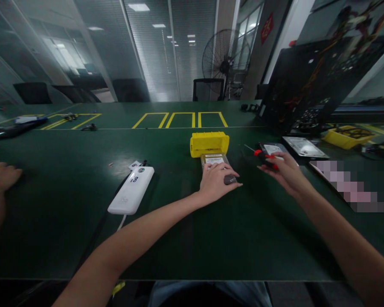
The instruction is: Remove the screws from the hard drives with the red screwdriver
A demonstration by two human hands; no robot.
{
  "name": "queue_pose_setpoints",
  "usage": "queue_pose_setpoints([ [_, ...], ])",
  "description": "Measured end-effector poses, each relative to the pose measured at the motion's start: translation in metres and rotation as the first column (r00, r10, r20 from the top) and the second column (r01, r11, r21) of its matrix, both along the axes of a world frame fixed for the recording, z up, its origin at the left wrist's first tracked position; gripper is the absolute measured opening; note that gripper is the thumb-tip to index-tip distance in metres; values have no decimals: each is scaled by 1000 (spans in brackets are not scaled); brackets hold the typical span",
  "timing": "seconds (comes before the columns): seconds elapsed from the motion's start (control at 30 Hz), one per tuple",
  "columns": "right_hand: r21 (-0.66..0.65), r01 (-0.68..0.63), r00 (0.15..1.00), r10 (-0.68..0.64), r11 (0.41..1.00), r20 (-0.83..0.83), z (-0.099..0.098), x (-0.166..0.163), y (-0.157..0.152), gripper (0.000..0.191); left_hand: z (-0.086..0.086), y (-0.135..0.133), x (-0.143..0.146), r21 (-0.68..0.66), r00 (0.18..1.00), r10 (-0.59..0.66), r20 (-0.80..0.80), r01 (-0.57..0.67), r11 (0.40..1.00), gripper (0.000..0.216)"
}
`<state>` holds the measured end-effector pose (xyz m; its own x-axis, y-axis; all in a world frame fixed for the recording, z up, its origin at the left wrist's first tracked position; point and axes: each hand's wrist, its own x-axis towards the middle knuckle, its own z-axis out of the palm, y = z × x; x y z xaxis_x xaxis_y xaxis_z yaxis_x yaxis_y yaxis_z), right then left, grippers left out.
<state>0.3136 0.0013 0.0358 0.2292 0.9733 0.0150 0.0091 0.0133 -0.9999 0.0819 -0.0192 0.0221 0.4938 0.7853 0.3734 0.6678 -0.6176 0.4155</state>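
My left hand point(216, 181) lies over a hard drive point(213, 159) with a white label, its fingers and thumb curved around the near part. The drive's far end touches a yellow plastic bin point(210, 144) that lies with its opening towards me. In my right hand point(286, 170) is a screwdriver point(266, 158) with a red and black handle, its thin shaft pointing away to the left and clear of the drive. Behind that hand lies another hard drive point(273, 148), partly covered by my fingers.
A white power bank point(132, 189) with a cable lies to the left. Another person's hand point(1, 175) rests at the far left. On the right are a silver drive point(304, 147), a yellow tray point(348, 137) of parts and a tall black computer case point(294, 89). Yellow tape point(182, 114) marks the table.
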Motion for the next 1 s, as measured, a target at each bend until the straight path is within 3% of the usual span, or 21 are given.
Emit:
queue_pose_setpoints([
  [0.07,29,-13,983,8,999,184,-13,-10,0,27,1,-1,0,-8,998,14,56,-14,1000,29],
  [0.23,105,-101,831,26,989,555,-33,-26,-5,26,8,0,-9,-10,972,104,211,-105,994,29],
  [0.33,66,-160,596,43,985,802,-39,-30,-9,28,7,-1,-24,-22,969,162,189,-161,987,36],
  [0.4,61,-143,426,6,988,905,-41,-30,-11,28,3,-2,-37,-62,973,174,152,-166,984,55],
  [0.53,121,-206,172,-86,971,981,-41,-24,-12,37,-9,-4,-56,-199,976,193,103,-170,965,113],
  [0.67,30,-367,-67,-58,930,996,-38,-18,-18,58,-18,-1,-61,-245,980,195,36,-181,952,117],
  [0.83,-31,-396,-125,-20,918,992,-34,-27,-23,81,-24,1,-61,-279,982,172,-75,-186,942,101],
  [1.0,-21,-489,-69,-15,872,997,-33,-49,-20,77,-22,0,-65,-291,987,134,-91,-155,944,93],
])
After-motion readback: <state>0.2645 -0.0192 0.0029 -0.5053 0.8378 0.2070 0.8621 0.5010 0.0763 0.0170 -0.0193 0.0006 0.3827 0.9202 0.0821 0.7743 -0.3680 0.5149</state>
